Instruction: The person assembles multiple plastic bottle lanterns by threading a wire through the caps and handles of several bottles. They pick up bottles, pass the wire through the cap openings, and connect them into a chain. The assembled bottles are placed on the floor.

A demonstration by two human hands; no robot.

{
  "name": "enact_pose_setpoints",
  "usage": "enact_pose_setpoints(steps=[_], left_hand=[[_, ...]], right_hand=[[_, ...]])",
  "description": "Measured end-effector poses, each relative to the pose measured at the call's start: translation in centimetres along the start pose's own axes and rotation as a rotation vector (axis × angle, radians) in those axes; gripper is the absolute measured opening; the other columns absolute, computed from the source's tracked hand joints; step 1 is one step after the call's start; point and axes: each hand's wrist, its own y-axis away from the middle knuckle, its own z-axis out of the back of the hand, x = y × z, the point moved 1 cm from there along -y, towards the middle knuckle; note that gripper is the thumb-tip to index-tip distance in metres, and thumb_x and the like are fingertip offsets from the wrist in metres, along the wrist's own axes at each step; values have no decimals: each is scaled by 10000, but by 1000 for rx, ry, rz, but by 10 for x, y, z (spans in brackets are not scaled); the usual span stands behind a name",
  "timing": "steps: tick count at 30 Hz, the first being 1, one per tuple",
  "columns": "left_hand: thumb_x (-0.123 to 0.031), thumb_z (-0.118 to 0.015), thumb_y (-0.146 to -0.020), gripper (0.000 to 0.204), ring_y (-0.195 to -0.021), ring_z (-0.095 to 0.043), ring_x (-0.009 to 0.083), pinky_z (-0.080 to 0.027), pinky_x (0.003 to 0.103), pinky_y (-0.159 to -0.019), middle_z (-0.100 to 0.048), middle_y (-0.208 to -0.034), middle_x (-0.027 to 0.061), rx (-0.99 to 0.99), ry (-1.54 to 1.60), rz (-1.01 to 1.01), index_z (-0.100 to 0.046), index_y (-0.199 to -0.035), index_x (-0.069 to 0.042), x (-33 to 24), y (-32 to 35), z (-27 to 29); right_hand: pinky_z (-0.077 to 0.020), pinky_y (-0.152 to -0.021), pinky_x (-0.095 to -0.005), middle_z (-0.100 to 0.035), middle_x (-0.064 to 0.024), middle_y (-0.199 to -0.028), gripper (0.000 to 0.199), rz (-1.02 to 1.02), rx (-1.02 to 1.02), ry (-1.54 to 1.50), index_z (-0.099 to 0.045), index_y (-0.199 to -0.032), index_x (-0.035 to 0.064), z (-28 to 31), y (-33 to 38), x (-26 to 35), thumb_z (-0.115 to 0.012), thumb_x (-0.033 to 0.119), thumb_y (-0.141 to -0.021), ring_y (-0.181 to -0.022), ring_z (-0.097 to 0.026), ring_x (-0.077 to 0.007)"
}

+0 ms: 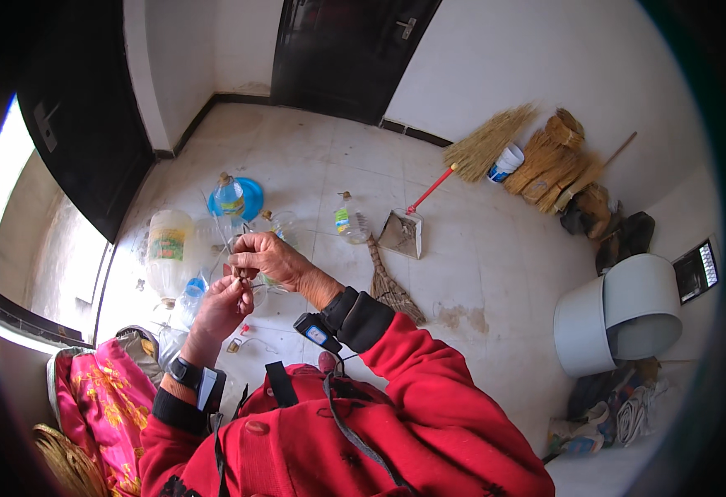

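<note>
Pale tiled floor [512, 290] runs back to the wall edge by a black door [342, 54], w/ moving room on the R out to a white cylinder [580, 331], tighter on the L by a big clear bottle [169, 257], twig hand broom [392, 290] & dustpan [402, 234] lying btwn. R hand [272, 258] & L hand [224, 305] meet above it, fingertips of both pinched tog. on a small brownish bit [241, 272], thin strands [224, 235] sticking out, exact shape too small to tell
</note>
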Motion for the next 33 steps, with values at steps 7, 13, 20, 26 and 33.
enact_pose_setpoints(steps=[7,13,20,26,33], left_hand=[[-207,-488,-871,213,-482,-432,103,-341,226,-477,-503,-563,24,-34,-83,28,-542,-881,-1,-1,-1,-10],[-242,-464,-883,270,-444,-401,99,-323,231,-452,-475,-522,20,18,-80,46,-545,-916,13,-5,0,-17],[-212,-464,-882,232,-442,-383,92,-306,218,-447,-461,-517,10,44,-50,-6,-536,-867,8,-12,-4,-28],[-173,-475,-878,192,-467,-379,64,-291,187,-460,-455,-529,-10,-172,-342,-148,-543,-837,2,-17,-7,-43],[-176,-490,-872,215,-515,-434,41,-329,169,-487,-528,-592,4,-298,-761,-238,-570,-772,-3,-22,-2,-48]], right_hand=[[-449,-478,-217,-566,-33,-689,47,28,14,36,-540,-815,-1,-1,1,8,-558,32,-788,-550,-543,-91],[-464,-521,-223,-573,-42,-686,41,74,37,-9,-530,-826,0,-3,2,13,-543,33,-805,-584,-557,-102],[-448,-491,-212,-576,-58,-656,65,62,-55,-127,-517,-834,5,-4,1,13,-541,61,-812,-523,-541,-105],[-441,-496,-215,-579,-61,-675,52,27,-230,-299,-516,-810,35,-5,-2,6,-553,69,-797,-543,-538,-108],[-451,-505,-233,-567,-43,-674,48,33,-329,-298,-520,-790,51,-8,-5,-5,-566,57,-777,-560,-535,-104]])
